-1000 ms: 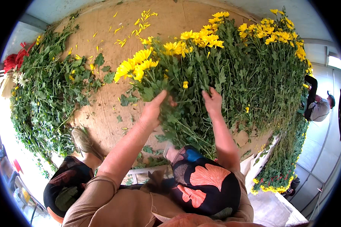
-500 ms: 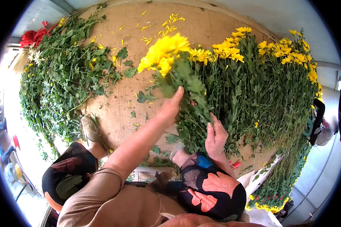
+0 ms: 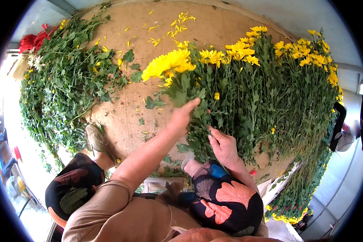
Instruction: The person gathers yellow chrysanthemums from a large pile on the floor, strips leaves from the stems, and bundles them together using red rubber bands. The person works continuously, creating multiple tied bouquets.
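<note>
My left hand is wrapped round a bunch of yellow chrysanthemums just below the leafy upper stems. Its large blooms lean to the left above the brown board. Lower and to the right, my right hand is closed, thumb and forefinger pinched at the leafy stems of the same bunch. The leaves partly hide what lies between those fingertips. Right beside the bunch lie many more yellow chrysanthemums in a dense row, blooms at the far end and stems toward me.
Stripped greenery is heaped at the left, with red material at its far end. Loose yellow petals are scattered on the brown board. More bundled flowers lie low at the right. My shoe rests beside the heap.
The bunch's blooms have swung down and slightly left. My right hand has moved left and a little lower along the stems, closing its fingers; my left hand has shifted slightly down.
</note>
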Available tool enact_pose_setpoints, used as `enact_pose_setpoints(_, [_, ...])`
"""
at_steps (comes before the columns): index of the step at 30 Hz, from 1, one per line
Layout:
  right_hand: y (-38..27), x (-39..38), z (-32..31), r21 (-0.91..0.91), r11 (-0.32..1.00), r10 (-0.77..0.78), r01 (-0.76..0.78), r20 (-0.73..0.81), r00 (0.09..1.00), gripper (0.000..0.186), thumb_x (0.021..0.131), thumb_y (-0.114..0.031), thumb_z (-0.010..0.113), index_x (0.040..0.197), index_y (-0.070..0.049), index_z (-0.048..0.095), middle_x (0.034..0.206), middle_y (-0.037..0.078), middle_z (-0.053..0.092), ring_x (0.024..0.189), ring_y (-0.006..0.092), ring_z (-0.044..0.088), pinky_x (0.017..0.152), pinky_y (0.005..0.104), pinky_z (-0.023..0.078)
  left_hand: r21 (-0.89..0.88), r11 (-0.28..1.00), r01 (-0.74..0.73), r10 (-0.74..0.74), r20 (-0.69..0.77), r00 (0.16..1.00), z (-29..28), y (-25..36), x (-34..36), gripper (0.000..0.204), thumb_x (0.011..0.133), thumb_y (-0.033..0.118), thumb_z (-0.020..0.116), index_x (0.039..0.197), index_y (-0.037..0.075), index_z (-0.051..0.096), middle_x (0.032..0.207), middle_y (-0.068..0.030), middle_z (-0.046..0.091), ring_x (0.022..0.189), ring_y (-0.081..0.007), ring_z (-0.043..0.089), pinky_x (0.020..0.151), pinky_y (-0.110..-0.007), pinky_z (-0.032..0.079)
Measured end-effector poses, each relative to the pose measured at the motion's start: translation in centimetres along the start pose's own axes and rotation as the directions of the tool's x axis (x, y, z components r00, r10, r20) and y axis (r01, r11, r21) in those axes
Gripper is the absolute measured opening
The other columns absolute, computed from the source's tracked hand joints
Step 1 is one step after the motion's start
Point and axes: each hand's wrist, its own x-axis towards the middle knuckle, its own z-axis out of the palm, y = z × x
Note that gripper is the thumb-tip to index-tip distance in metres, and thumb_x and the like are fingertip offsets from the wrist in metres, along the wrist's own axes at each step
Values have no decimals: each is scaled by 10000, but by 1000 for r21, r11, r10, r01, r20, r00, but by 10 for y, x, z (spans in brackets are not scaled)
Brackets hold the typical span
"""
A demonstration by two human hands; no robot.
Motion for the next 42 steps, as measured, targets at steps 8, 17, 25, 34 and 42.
enact_pose_setpoints(8, [53,59,-53,-312,941,7,-134,-378,926,331,948,-188,672,1235,-27,649,1085,192,679,947,381,679,824,468,558,61,997,39,-30,-145,989,-16,1,14,278,949,279,706,1103,60,631,870,-88,693,749,-239,682,715,-403,584])
enact_pose_setpoints(17, [135,48,-57,-34,937,255,-349,-616,745,342,979,-155,668,1240,65,648,1137,244,723,1026,364,708,903,407,539,18,998,54,-51,-138,989,-13,4,11,285,930,290,713,995,19,648,862,-77,676,781,-230,673,767,-390,576])
enact_pose_setpoints(25, [37,24,-25,-28,998,28,-50,-524,851,343,998,-57,603,1332,20,620,1038,203,720,743,256,642,724,329,523,86,995,41,-38,-40,998,8,8,2,304,933,246,700,1123,14,651,1002,-112,731,853,-234,708,814,-414,611])
enact_pose_setpoints(34, [-11,22,3,-244,968,-132,60,-291,948,499,897,11,628,1381,-110,651,880,153,625,643,299,650,595,376,531,36,995,95,-98,105,990,-1,-5,5,463,972,269,658,1351,12,589,1218,-149,703,1092,-280,699,990,-449,566])
enact_pose_setpoints(42, [-5,35,-25,-78,953,-299,293,-88,950,486,876,-123,705,1359,-120,651,1124,152,655,983,319,679,859,391,555,64,968,241,-249,178,952,-7,-9,-1,472,929,323,666,1241,-30,637,1098,-173,718,1050,-292,682,956,-426,559])
